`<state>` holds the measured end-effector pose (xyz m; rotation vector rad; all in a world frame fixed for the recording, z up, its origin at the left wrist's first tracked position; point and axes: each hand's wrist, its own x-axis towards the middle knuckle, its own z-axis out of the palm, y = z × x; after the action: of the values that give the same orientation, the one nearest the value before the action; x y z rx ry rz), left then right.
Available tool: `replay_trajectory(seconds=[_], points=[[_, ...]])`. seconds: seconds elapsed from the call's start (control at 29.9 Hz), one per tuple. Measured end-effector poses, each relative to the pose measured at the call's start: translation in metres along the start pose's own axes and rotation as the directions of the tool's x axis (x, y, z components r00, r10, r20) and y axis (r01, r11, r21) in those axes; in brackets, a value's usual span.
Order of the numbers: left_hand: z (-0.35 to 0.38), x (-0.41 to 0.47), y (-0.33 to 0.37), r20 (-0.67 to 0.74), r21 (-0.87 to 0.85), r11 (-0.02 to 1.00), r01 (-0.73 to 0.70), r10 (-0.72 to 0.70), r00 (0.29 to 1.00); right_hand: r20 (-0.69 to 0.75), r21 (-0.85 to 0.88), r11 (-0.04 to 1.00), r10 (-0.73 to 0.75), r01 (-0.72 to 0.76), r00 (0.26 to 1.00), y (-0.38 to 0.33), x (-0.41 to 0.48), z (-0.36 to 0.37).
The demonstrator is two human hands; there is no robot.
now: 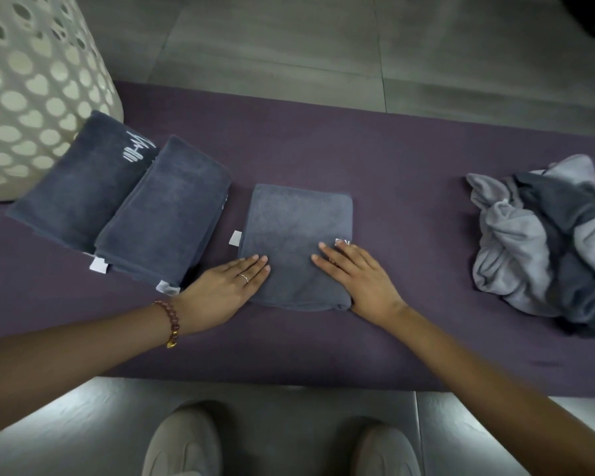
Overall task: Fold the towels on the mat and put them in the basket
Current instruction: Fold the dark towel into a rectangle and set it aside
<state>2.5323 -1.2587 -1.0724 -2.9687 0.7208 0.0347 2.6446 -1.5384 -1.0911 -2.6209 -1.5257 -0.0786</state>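
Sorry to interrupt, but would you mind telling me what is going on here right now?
A person is folding towels on the purple mat. The left hand and the right hand both press flat on the folded grey towel in the middle. To its left, a logo towel and a plain towel lie folded and overlapping beside the white basket. A crumpled pile of towels waits on the right. The basket's inside is out of view.

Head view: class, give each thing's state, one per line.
Middle towel: folded, flat on mat.
Logo towel: folded, partly overlapped.
Second left towel: folded, overlapping logo towel.
Right towel pile: crumpled, unfolded.
Basket: upright, inside unseen.
Left grip: fingers straight, pressing middle towel.
Right grip: fingers straight, pressing middle towel.
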Motion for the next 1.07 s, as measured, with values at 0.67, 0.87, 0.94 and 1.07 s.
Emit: replay_trajectory(seconds=[0.67, 0.87, 0.94, 1.07], points=[[0.024, -0.023, 0.012, -0.096, -0.347, 0.937, -0.028, -0.005, 0.995, 0.079, 0.705, 0.695, 0.119, -0.140, 0.990, -0.009, -0.042, -0.006], [0.036, -0.012, 0.019, -0.135, -0.216, 0.955, -0.203, 0.176, 0.975, 0.071, 0.354, 0.926, -0.167, 0.132, 0.983, 0.000, -0.051, -0.001], [0.041, -0.013, 0.018, -0.145, -0.214, 0.950, -0.228, 0.200, 0.969, 0.085, 0.342, 0.925, -0.203, 0.163, 0.975, 0.002, -0.051, -0.001], [0.029, -0.013, 0.015, -0.155, -0.627, 0.770, -0.120, 0.027, 0.988, 0.046, 0.601, 0.799, -0.050, 0.013, 0.998, 0.000, -0.044, -0.005]])
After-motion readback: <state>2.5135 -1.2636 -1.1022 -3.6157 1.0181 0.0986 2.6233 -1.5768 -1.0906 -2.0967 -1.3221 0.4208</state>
